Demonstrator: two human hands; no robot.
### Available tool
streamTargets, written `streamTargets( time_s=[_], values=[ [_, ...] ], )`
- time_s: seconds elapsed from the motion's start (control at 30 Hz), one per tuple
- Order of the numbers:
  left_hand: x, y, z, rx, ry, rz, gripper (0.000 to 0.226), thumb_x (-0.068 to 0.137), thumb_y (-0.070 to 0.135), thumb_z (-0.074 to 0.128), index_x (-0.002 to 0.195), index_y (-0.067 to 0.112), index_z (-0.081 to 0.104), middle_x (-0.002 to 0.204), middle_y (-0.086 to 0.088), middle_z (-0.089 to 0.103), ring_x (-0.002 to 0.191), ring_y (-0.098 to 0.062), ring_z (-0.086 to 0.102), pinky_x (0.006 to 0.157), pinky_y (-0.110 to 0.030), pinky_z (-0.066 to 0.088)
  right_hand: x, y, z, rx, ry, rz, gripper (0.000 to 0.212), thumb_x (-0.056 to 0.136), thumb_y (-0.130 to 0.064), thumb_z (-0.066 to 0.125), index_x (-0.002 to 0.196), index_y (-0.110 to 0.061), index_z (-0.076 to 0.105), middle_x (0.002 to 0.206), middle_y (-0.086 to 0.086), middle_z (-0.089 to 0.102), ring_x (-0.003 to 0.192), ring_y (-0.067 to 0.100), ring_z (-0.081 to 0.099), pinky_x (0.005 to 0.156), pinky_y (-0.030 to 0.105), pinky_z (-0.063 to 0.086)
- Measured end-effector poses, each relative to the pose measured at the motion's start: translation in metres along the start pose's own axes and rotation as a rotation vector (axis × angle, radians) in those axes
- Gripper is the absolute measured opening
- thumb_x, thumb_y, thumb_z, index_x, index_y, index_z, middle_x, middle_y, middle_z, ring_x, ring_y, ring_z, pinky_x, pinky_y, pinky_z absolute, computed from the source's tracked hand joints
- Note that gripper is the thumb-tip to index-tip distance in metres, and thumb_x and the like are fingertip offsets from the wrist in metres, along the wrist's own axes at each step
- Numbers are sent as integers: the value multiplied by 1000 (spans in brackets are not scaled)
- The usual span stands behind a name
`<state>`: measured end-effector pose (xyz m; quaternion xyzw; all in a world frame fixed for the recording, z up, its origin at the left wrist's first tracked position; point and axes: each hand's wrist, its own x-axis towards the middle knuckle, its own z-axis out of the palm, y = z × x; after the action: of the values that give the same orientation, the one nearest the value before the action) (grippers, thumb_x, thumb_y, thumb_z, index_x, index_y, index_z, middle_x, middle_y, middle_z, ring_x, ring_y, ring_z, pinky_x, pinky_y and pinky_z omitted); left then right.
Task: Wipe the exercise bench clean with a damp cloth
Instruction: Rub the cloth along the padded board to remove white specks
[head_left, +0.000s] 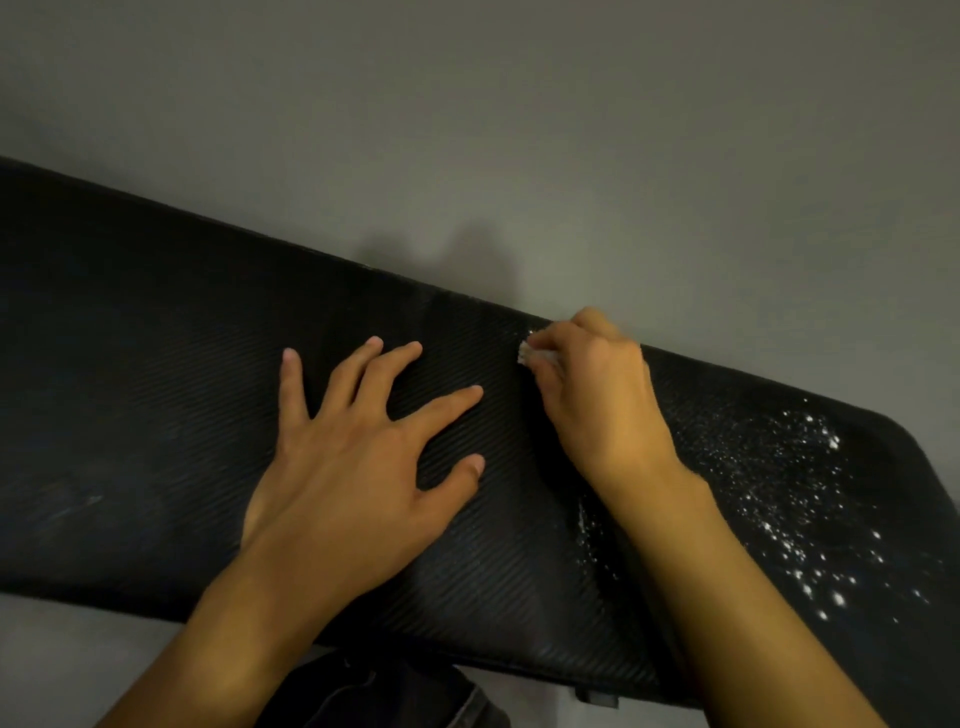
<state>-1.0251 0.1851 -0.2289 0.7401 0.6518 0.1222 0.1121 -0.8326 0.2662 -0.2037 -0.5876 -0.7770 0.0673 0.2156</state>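
Observation:
A long black padded exercise bench (156, 364) with a ribbed surface runs across the view from upper left to lower right. My left hand (358, 457) lies flat on its middle with fingers spread. My right hand (597, 395) grips a small white cloth (527, 354) at the bench's far edge; only a corner of the cloth shows past my fingers. White powdery specks (789, 499) are scattered over the right end of the bench, and a thin streak of them (587, 525) lies beside my right wrist.
A plain grey floor (519, 130) lies beyond the bench. Dark trouser fabric (395, 696) shows below the bench's near edge at the bottom centre. The bench's rounded right end (930, 467) sits close to the frame's right border.

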Motion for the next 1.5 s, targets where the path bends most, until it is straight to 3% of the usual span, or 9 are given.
streamTargets(
  time_s=[0.17,0.33,0.43,0.63,0.97,1.07,1.17,1.37,1.5],
  values=[
    [-1,0,0,-9,13,-2,63,89,78,24,149,60,33,167,2,25,158,-21,10,122,-68,-2,-42,-4,-16,102,-66,-66,13,94,-19,67,106,-20,74,101,-8,58,87,2,61,79,19,53],
    [-1,-1,0,-22,12,-2,63,89,78,23,149,61,32,168,4,22,158,-19,6,122,-65,-8,26,11,8,-7,39,51,13,97,-16,62,101,-11,74,102,8,59,86,25,65,80,40,55],
    [0,0,0,-33,16,-5,63,89,78,23,149,62,32,168,5,22,158,-18,5,122,-65,-8,40,9,14,-4,48,66,14,97,-13,60,101,-10,73,102,9,59,87,27,66,80,36,54],
    [0,-1,0,-24,18,-1,62,90,77,25,148,60,36,166,3,27,157,-20,12,123,-67,-1,-54,-7,-16,103,-74,-74,14,98,-21,62,106,-22,73,102,-8,57,87,3,60,78,26,54],
    [-1,0,0,-76,29,35,60,89,74,30,143,55,49,163,2,33,156,-22,15,122,-65,-5,-169,-24,-27,128,55,-133,19,91,-29,60,93,-24,78,85,-12,60,76,6,64,72,17,50],
    [-2,4,-1,-46,43,75,56,90,68,35,137,48,59,156,-3,44,153,-28,26,121,-71,3,-178,-23,-28,129,75,-101,19,92,-29,60,92,-24,78,86,-10,59,75,6,62,73,15,49],
    [-9,18,2,18,69,131,51,92,56,38,131,40,66,148,-7,53,146,-32,39,117,-75,14,-163,-17,-30,108,76,-63,19,96,-26,58,96,-20,76,89,-4,58,76,14,63,69,26,52],
    [-9,56,16,30,-22,78,62,92,59,18,150,51,38,165,-8,29,156,-32,15,120,-73,6,-114,2,-23,115,77,63,13,96,-18,65,105,-13,73,98,-3,59,87,16,63,73,36,57],
    [-7,50,20,10,3,84,54,98,55,24,149,51,40,164,-7,32,156,-30,18,119,-74,7,-152,-9,-29,158,66,12,16,96,-20,61,103,-16,75,94,-4,59,83,15,64,73,28,54]
  ],
)
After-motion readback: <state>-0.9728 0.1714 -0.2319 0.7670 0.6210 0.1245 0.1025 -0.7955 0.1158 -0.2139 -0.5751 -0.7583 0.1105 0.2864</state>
